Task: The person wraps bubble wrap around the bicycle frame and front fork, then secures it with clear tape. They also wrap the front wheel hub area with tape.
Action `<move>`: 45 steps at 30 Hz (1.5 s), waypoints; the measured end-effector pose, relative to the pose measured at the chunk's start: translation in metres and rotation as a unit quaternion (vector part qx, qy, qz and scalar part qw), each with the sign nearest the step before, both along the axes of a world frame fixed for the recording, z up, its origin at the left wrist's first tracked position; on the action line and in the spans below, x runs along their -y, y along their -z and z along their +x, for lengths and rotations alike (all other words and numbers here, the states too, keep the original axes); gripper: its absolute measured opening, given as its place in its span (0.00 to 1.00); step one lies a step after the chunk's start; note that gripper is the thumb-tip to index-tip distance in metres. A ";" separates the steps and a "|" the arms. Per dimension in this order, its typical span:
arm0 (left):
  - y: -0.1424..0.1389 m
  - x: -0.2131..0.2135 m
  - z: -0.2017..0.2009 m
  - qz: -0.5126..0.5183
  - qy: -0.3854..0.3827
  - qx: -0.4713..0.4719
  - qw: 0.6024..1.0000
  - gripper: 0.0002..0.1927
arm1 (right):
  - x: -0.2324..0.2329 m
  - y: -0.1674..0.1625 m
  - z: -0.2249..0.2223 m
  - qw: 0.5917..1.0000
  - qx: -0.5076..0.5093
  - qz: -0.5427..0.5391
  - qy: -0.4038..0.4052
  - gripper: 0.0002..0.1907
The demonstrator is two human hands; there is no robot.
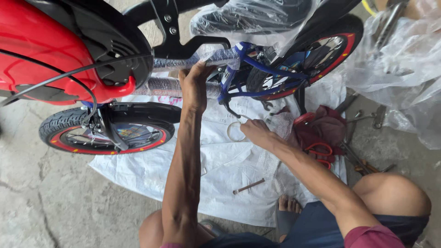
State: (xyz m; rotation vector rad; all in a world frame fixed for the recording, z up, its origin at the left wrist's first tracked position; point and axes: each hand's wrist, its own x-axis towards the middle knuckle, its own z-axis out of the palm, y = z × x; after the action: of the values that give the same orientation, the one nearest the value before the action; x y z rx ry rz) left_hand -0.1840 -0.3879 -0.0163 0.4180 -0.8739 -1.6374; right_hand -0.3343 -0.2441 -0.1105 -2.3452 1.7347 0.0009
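Note:
A small bicycle with a blue frame [268, 70] stands over a white woven sheet [220, 170]. Its frame tubes [172, 86] are wrapped in clear bubble film. My left hand [195, 85] reaches up and grips the wrapped tubes. My right hand [255, 132] is lower, on the sheet beside a ring of clear tape [235, 132], its fingers curled near the ring. The front wheel [105, 131] with a red rim band sits at left, under a red and black front cover [59, 50]. The rear wheel [317, 53] is at upper right.
Red-handled scissors [319, 150] lie on a dark red cloth [321, 128] at right, with wrenches [365, 115] on the concrete beyond. A thin metal rod [248, 186] rests on the sheet. Crumpled clear plastic [404, 64] fills the right side. My bare foot [288, 204] and knee [390, 193] are below.

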 end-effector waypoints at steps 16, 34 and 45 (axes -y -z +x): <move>-0.013 -0.005 0.000 0.045 -0.023 -0.005 0.999 0.25 | 0.019 -0.081 0.004 0.646 0.748 0.046 0.146 0.06; -0.029 -0.015 -0.003 0.073 -0.083 0.114 0.987 0.29 | 0.085 -0.127 0.016 0.454 0.859 0.084 0.223 0.05; -0.028 -0.002 -0.024 0.113 -0.161 0.118 0.973 0.14 | 0.055 -0.116 0.044 0.661 0.704 -0.122 0.231 0.14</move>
State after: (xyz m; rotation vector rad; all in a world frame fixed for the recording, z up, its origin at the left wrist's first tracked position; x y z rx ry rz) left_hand -0.2083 -0.3855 0.0119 0.8827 -0.7483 -1.4051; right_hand -0.2904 -0.2989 0.0052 -1.0288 1.2601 -1.6743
